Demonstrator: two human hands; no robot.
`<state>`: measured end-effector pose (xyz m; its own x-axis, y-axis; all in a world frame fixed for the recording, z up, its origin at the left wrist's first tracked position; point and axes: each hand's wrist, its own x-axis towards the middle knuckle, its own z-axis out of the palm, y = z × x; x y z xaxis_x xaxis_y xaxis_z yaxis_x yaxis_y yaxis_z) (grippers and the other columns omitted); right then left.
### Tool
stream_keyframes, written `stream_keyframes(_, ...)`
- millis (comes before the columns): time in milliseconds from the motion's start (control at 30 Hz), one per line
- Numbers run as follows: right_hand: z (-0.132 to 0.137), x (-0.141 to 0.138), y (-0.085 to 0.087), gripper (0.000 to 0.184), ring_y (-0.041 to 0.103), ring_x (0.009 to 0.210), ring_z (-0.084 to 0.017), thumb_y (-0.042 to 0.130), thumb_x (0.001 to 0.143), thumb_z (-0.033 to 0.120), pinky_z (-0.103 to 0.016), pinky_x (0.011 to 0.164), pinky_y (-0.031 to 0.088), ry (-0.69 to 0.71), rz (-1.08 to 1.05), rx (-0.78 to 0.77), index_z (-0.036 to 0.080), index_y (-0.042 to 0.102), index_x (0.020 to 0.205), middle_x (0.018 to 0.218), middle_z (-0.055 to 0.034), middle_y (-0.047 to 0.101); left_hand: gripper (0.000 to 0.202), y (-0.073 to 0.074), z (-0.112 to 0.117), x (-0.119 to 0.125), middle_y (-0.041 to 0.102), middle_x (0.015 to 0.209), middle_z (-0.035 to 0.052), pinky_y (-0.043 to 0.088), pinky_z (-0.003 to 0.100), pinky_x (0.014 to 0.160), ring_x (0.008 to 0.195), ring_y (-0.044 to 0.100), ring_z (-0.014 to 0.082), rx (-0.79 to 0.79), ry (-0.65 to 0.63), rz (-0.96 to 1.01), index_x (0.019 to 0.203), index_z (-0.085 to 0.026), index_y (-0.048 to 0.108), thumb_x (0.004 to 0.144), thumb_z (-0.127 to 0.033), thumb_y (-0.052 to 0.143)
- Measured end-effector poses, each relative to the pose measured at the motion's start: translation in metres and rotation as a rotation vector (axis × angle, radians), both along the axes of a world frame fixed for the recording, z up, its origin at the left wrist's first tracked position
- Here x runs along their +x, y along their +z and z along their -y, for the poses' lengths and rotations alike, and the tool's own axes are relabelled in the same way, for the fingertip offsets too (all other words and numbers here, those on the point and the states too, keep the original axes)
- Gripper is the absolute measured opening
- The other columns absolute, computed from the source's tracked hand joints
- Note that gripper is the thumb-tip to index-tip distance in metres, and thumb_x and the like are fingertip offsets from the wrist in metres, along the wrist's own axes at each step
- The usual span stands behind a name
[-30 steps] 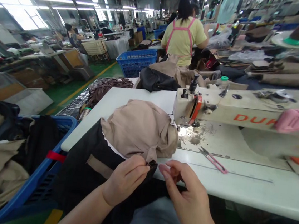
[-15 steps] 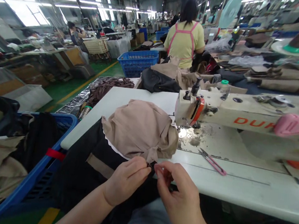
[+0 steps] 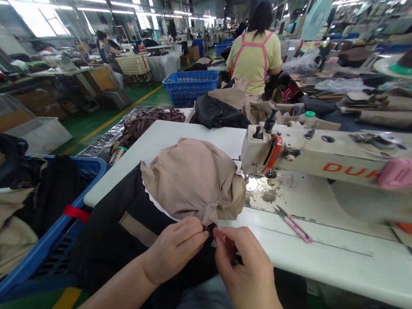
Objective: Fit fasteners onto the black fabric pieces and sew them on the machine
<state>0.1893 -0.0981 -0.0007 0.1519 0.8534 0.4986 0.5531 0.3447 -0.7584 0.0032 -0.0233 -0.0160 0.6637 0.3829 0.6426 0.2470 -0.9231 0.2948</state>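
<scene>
A sewn fabric piece with a beige cloth part (image 3: 192, 173) and a black part (image 3: 106, 242) lies over the table's front edge and hangs toward my lap. A white edge runs between its two colours, and a beige strip (image 3: 138, 229) crosses the black. My left hand (image 3: 178, 248) is closed, pinching the gathered edge of this piece. Close to its right, my right hand (image 3: 243, 263) pinches thumb and forefinger together at the same dark edge; what lies between those fingertips is too small to make out. Pink-handled thread snips (image 3: 294, 225) rest on the table, right of my hands.
A sewing machine (image 3: 303, 150) stands just beyond, its needle area beside the beige cloth. The white tabletop (image 3: 328, 257) runs right. At left, a blue basket (image 3: 36, 259) holds black and beige pieces. A co-worker (image 3: 257, 51) stands ahead, back turned, near another blue basket (image 3: 190, 83).
My hands and the fabric stay almost where they were, with only a tiny shift of the right hand. Far left, a distant person's arms have lowered.
</scene>
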Motion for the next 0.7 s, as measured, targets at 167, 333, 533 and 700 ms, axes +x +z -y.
stream_keyframes(167, 0.005, -0.001, 0.0, 0.014, 0.057, 0.061, -0.012, 0.057, 0.094, 0.011, -0.024, 0.056, 0.047, 0.026, 0.029, -0.052, 0.022, 0.066, 0.098, 0.077, 0.0009, 0.058, 0.02, -0.002, -0.001, -0.001, 0.07, 0.098, 0.01, 0.062, 0.036, 0.09, 0.098, 0.069, 0.0198, 0.014, 0.023, 0.013, 0.115, -0.013, 0.065, 0.097, -0.005, 0.059)
stream_keyframes(333, 0.007, 0.002, 0.001, 0.012, 0.055, 0.058, -0.012, 0.061, 0.095, 0.019, -0.024, 0.057, 0.049, -0.093, -0.078, -0.057, 0.023, 0.063, 0.106, 0.074, 0.0029, 0.058, 0.017, 0.004, -0.001, 0.0, 0.069, 0.092, 0.0076, 0.063, 0.031, 0.084, 0.091, 0.069, 0.0176, 0.003, 0.041, 0.056, 0.11, -0.015, 0.066, 0.098, -0.006, 0.057)
stream_keyframes(533, 0.001, 0.013, -0.016, 0.019, 0.061, 0.066, -0.015, 0.051, 0.101, 0.031, -0.026, 0.061, 0.051, 0.011, -0.364, -0.265, 0.022, 0.062, 0.089, 0.077, -0.0014, 0.065, 0.02, 0.005, -0.001, -0.004, 0.067, 0.094, 0.0072, 0.062, 0.033, 0.083, 0.092, 0.067, 0.0179, -0.031, 0.029, 0.065, 0.111, -0.017, 0.067, 0.099, -0.007, 0.056)
stream_keyframes(700, -0.003, 0.012, -0.024, 0.011, 0.055, 0.061, -0.014, 0.055, 0.097, 0.028, -0.024, 0.054, 0.048, 0.017, -0.387, -0.239, 0.022, 0.064, 0.099, 0.07, 0.0027, 0.054, 0.022, 0.004, -0.001, -0.006, 0.067, 0.095, 0.0068, 0.061, 0.033, 0.081, 0.091, 0.067, 0.0176, -0.059, 0.032, 0.071, 0.114, -0.018, 0.067, 0.099, -0.007, 0.055)
